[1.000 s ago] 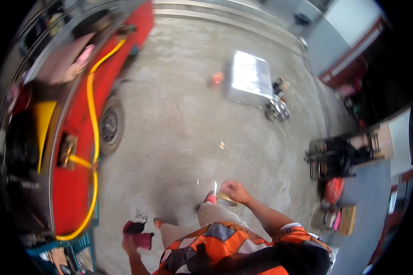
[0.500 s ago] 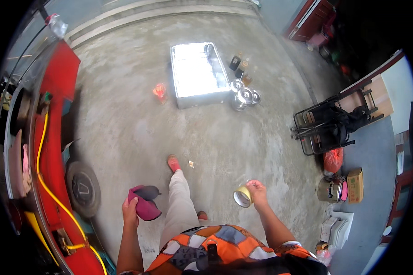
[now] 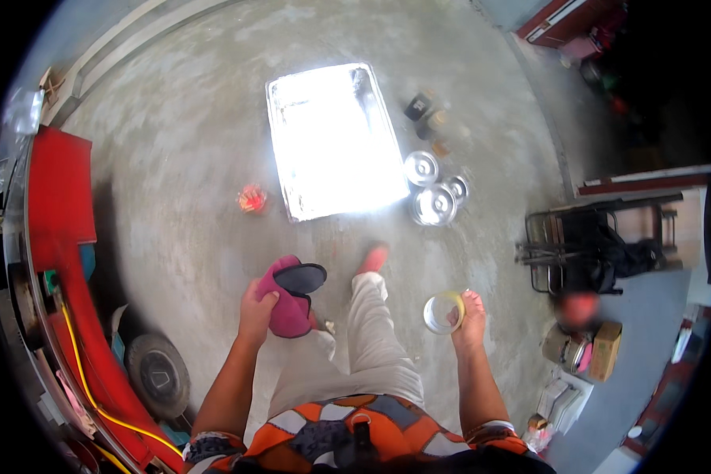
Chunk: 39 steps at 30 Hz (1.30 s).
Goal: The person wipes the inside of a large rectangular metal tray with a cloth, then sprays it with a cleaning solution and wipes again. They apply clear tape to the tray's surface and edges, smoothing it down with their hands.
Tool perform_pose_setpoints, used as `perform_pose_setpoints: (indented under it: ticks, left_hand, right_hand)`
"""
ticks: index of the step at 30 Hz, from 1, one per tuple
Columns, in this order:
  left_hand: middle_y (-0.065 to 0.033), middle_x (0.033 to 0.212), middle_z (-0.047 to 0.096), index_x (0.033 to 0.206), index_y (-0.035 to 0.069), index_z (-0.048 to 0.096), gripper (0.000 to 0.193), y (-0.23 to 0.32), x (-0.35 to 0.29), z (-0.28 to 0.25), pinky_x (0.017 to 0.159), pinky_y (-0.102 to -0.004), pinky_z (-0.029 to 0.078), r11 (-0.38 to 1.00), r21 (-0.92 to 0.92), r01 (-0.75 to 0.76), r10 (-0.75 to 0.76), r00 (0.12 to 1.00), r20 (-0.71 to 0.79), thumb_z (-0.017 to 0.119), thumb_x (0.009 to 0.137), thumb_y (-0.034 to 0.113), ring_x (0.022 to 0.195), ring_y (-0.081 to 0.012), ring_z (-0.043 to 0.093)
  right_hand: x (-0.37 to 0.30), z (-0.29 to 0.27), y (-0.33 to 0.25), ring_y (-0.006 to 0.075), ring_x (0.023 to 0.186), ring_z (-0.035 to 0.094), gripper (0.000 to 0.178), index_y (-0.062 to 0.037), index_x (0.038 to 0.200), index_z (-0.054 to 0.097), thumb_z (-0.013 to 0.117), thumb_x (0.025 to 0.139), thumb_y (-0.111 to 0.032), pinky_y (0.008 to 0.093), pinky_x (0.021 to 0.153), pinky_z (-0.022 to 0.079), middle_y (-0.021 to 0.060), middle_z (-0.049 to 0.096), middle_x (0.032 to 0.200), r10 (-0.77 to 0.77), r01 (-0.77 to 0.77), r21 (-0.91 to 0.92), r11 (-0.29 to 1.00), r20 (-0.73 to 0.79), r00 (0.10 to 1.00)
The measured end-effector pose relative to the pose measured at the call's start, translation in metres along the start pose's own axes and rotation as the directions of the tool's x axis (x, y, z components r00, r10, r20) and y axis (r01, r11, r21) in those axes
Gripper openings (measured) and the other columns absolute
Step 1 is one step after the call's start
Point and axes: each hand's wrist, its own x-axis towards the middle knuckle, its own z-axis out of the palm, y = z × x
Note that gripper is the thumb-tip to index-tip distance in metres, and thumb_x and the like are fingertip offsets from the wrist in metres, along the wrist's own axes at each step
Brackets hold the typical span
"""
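My left hand [image 3: 257, 310] is closed on a maroon cloth item [image 3: 291, 314] with dark oval panels and black edging. Its exact kind I cannot make out. Out to the right, my right hand [image 3: 472, 316] grips the edge of a roll of clear yellowish tape [image 3: 453, 298], and the floor shows through its ring. Both hands are held apart in front of me at about waist height. Ahead on the concrete floor lies a large, shiny silver open box [image 3: 283, 178], its inside washed out by glare.
Beside the box stand round lidded metal containers [image 3: 433, 205] and dark bottles [image 3: 419, 106]. A red-and-yellow packet [image 3: 251, 198] lies to its left. A red cart [image 3: 59, 189] with a wheel [image 3: 158, 371] lines my left. Folded chairs [image 3: 584, 245] and a cardboard carton [image 3: 605, 351] are at right.
I have stepped forward, so the silver box and containers appear nearer. My left hand with the maroon item has come up and inward; the tape has turned to show its ring more.
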Motion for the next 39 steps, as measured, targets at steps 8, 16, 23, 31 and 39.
perform_pose_setpoints:
  ticks: [8, 16, 23, 31, 39]
  left_hand:
    - [-0.0057, 0.089, 0.055, 0.097, 0.0, 0.048, 0.017, 0.013, 0.254, 0.125, 0.073, -0.0242, 0.043, 0.958, 0.167, -0.232, 0.274, 0.913, -0.303, 0.05, 0.081, 0.004, 0.081, -0.0109, 0.053]
    - [-0.0126, 0.091, 0.058, 0.096, 0.002, 0.048, 0.018, -0.021, 0.507, 0.149, 0.074, -0.0296, 0.044, 0.742, 0.61, -0.277, 0.557, 0.76, -0.334, 0.051, 0.08, 0.008, 0.078, -0.0186, 0.057]
    - [-0.0087, 0.126, 0.047, 0.112, 0.008, 0.05, 0.04, -0.098, 0.705, 0.127, 0.089, -0.0369, 0.04, 0.039, 0.942, -0.335, 0.567, 0.783, 0.255, 0.051, 0.072, 0.005, 0.116, -0.0302, 0.043]
    - [-0.0089, 0.123, 0.047, 0.11, 0.015, 0.055, 0.04, -0.216, 0.755, 0.135, 0.086, -0.0415, 0.04, 0.095, 0.898, -0.429, 0.657, 0.705, 0.267, 0.049, 0.072, 0.003, 0.116, -0.0355, 0.04]
    - [0.0045, 0.123, 0.049, 0.093, 0.016, 0.065, 0.027, -0.264, 0.614, 0.157, 0.096, -0.0466, 0.029, 0.126, 0.689, -0.714, 0.134, 0.7, 0.701, 0.055, 0.07, 0.006, 0.127, -0.0217, 0.03]
  right_hand:
    - [0.317, 0.159, -0.045, 0.0086, 0.061, 0.047, 0.01, -0.0118, 0.089, 0.049, 0.049, 0.089, -0.022, 0.0253, 0.056, 0.04, -0.0005, 0.052, 0.074, -0.127, 0.135, 0.211, 0.968, -0.047, 0.991]
    - [0.524, 0.23, -0.024, 0.0112, 0.06, 0.044, 0.016, -0.0109, 0.084, 0.054, 0.044, 0.091, -0.023, 0.0361, 0.075, 0.041, -0.0034, 0.035, 0.05, -0.171, -0.077, 0.692, 0.718, 0.282, 0.944]
    - [0.611, 0.251, 0.071, 0.0086, 0.045, 0.038, 0.018, 0.0028, 0.086, 0.053, 0.043, 0.085, -0.012, 0.0258, 0.064, 0.041, 0.0038, 0.048, 0.067, -0.301, -0.17, 0.82, 0.547, 0.382, 0.874]
    - [0.625, 0.241, 0.08, 0.0101, 0.038, 0.036, 0.019, -0.0044, 0.072, 0.043, 0.037, 0.089, -0.01, 0.0356, 0.1, 0.029, -0.0007, 0.037, 0.057, -0.165, -0.292, 0.871, 0.394, 0.379, 0.91]
    - [0.616, 0.247, 0.083, 0.0077, 0.05, 0.042, 0.022, -0.0041, 0.076, 0.056, 0.042, 0.088, -0.017, 0.0325, 0.104, 0.024, 0.0007, 0.035, 0.04, -0.244, -0.154, 0.829, 0.537, 0.328, 0.913]
